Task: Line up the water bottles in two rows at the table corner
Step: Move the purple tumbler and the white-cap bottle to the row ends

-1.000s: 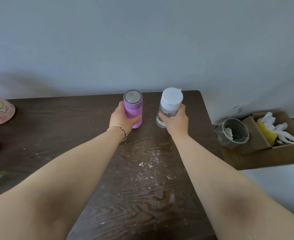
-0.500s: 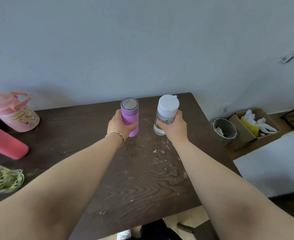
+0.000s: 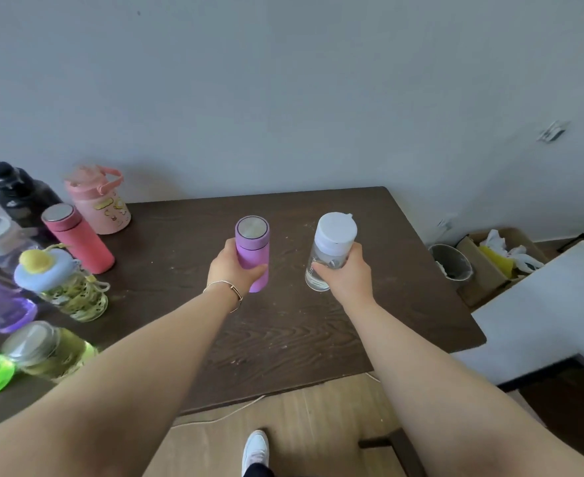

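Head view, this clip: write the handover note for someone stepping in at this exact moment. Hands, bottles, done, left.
Left hand: closed around the small purple metal-capped flask, upright.
Right hand: closed around the clear bottle with a white cap, upright.
Both bottles sit side by side, apart, on the right half of the dark wooden table; whether their bases touch it is unclear.
Done: first pair brought towards the right end.
Left: place them at the corner, then fetch the cluster at the left end: black bottle, pink handled jug, coral flask and others, forming two rows.
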The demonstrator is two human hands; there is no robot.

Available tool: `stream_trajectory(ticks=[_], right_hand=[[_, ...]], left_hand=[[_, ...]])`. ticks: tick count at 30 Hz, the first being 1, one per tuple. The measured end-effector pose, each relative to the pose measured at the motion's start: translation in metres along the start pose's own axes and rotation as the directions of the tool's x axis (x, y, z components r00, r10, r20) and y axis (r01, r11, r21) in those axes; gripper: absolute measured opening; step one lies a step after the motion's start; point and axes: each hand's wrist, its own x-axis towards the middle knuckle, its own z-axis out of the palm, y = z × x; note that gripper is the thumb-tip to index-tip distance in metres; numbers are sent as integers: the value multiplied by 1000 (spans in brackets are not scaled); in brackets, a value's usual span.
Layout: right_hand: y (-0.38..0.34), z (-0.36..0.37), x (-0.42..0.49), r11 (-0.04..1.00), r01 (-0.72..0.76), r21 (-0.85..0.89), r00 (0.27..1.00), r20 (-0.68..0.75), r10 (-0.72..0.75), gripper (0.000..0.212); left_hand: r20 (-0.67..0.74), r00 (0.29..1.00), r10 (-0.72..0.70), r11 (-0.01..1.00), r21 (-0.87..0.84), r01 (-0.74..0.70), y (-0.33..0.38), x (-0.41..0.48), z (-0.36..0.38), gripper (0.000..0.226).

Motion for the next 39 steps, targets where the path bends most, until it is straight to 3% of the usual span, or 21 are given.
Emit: stream_trajectory(ticks=[15,22,31,39], right_hand=[[10,58,-150,998,46,32,983,174,-51,76],[-22,126,-203,997,75,31,970,227,-81,77],[-76,227,-279,999,51,17,974,221,-54,78],[-101,306,-321,999,37,6,974,225,-38,81]], left_hand=[[-204,965,-164,986,-38,160,-103,-172,-74,50],[-242,956,-165,986,-66,154,-163,-191,-142,51],[-163,980,-111,994,-17,110,-254,-195,-243,51],[-191,970,-149,988,8,153,-321,-188,-314,49]])
